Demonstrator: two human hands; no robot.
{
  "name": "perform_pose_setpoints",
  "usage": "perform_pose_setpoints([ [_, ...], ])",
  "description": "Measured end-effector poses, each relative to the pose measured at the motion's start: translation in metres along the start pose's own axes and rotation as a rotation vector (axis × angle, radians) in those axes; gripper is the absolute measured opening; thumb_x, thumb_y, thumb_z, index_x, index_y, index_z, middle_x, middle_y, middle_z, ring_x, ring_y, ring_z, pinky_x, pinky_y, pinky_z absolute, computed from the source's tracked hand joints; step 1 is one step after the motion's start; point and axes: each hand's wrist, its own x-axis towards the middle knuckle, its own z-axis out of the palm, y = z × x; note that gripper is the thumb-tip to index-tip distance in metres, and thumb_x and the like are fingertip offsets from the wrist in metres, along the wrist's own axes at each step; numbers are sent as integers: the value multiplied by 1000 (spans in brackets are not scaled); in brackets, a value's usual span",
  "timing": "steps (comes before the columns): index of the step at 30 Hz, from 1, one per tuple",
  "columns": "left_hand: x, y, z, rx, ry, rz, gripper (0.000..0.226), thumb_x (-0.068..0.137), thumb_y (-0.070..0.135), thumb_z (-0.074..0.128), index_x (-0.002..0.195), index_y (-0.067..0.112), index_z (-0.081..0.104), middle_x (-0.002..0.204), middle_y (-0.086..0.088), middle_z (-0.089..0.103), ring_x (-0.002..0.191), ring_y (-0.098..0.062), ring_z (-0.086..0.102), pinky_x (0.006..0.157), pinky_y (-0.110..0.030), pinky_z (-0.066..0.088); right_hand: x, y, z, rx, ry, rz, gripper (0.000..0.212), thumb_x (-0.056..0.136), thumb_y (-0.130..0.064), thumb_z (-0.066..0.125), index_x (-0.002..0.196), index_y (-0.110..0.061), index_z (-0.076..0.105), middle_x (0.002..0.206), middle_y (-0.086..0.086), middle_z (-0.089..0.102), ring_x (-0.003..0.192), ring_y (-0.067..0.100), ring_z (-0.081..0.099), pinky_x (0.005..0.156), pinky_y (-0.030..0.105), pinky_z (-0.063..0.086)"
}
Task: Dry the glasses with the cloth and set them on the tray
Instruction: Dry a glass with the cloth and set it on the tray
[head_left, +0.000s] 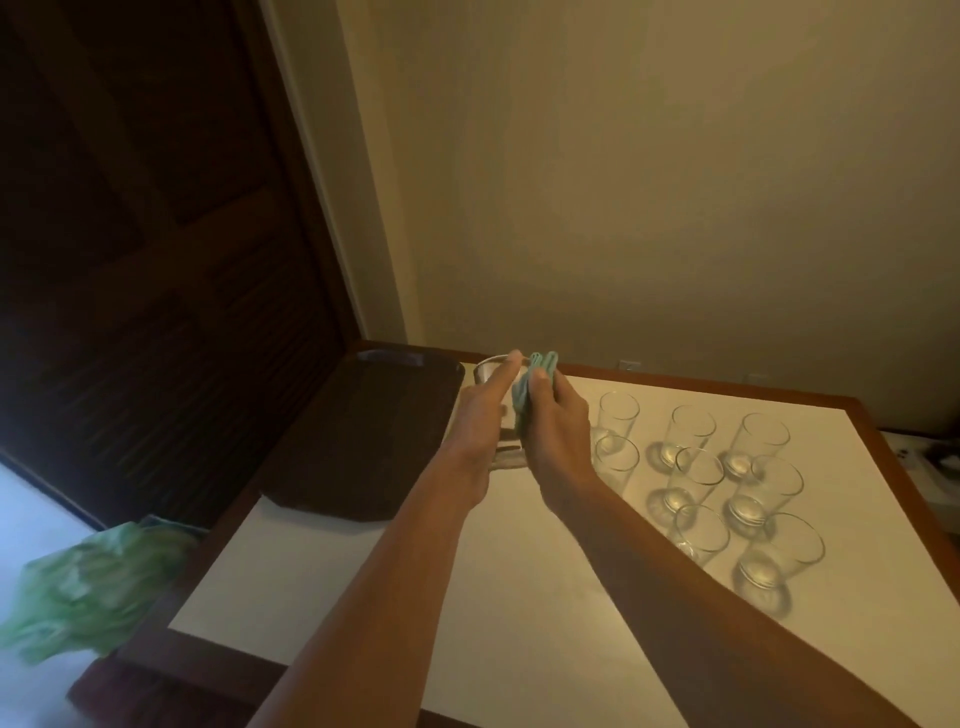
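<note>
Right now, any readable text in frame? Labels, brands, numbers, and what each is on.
None readable.
Glasses: clear, no print or logo visible.
Tray: dark, no marking visible.
Cloth: plain green, no tag showing.
Wall outlet: too small and dim to tell if it bears any mark.
Green bag: blurred, no text can be made out.

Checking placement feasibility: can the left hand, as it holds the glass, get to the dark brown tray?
Probably yes. The left hand holds the clear drinking glass right beside the dark brown rectangular tray, whose surface looks bare, with nothing between.
</note>
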Motion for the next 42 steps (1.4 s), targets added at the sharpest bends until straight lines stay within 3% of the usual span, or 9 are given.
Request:
perform_pose_setpoints([
  [2, 4, 2, -3, 3, 129, 36, 95, 61, 86, 68, 133, 33, 34, 137, -5, 51, 122, -25, 59, 100, -50, 56, -15, 7, 8, -75, -16, -79, 28, 108, -34, 39, 125, -24, 59, 102, -5, 68, 90, 8, 67, 67, 20, 55],
  [6, 8, -5, -18, -67, 214, 62, 41, 102, 50, 54, 131, 25, 41, 128, -7, 59, 115, -23, 64, 94, -43, 58, -31, 15, 15, -93, -48, -217, 24, 107, -30, 41, 127, -33, 55, 100, -11, 68, 92, 2, 68, 72, 24, 59],
  [10, 7, -3, -16, -81, 62, -12, 63, 94, 70, 49, 139, 25, 56, 131, -7, 66, 113, -25, 69, 74, -38, 63, -3, -4, 12, 64, 11, -43, 23, 109, -32, 38, 108, -32, 61, 96, -8, 67, 91, 9, 67, 70, 20, 51],
  [12, 11, -2, -17, -72, 95, 11, 89, 74, 87, 58, 138, 26, 50, 135, -5, 58, 118, -24, 65, 87, -44, 62, -8, -1, 17, -3, 6, -83, 24, 108, -32, 38, 113, -28, 61, 94, -7, 68, 87, 7, 68, 68, 20, 53],
  [17, 10, 2, -32, -13, 222, 68, 44, 102, 55, 51, 130, 21, 51, 123, -6, 63, 110, -19, 65, 81, -33, 56, -31, 21, 28, -143, -48, -283, 24, 107, -30, 42, 127, -32, 56, 102, -12, 68, 94, 2, 67, 73, 21, 59],
  [20, 8, 5, -32, -12, 108, -28, 49, 102, 57, 47, 130, 22, 64, 118, -4, 73, 106, -21, 69, 73, -33, 55, -7, 9, 24, -43, 7, -132, 27, 108, -31, 38, 117, -19, 61, 96, -5, 67, 86, 2, 67, 66, 18, 53],
  [28, 23, -15, -27, -258, 185, -76, 81, 70, 62, 80, 137, 27, 51, 131, -6, 63, 120, -28, 63, 104, -51, 53, -22, 24, 31, -141, -66, -216, 18, 107, -32, 39, 119, -39, 50, 100, -27, 61, 89, -3, 67, 70, 15, 55],
  [35, 21, -44, -3, -281, 349, 214, 66, 84, 64, 70, 137, 35, 46, 137, -3, 52, 125, -22, 57, 103, -47, 54, 9, 21, 24, 379, 101, 644, 30, 102, -33, 50, 110, -13, 70, 105, 13, 72, 93, 27, 70, 69, 37, 56],
  [42, 46, -89, -44, 298, 523, 175, 79, 80, 72, 68, 145, 37, 39, 140, 3, 42, 136, -28, 38, 114, -62, 31, 5, 79, 23, 220, 43, 815, 32, 98, -9, 42, 105, -2, 72, 91, 18, 71, 77, 32, 68, 53, 32, 54],
])
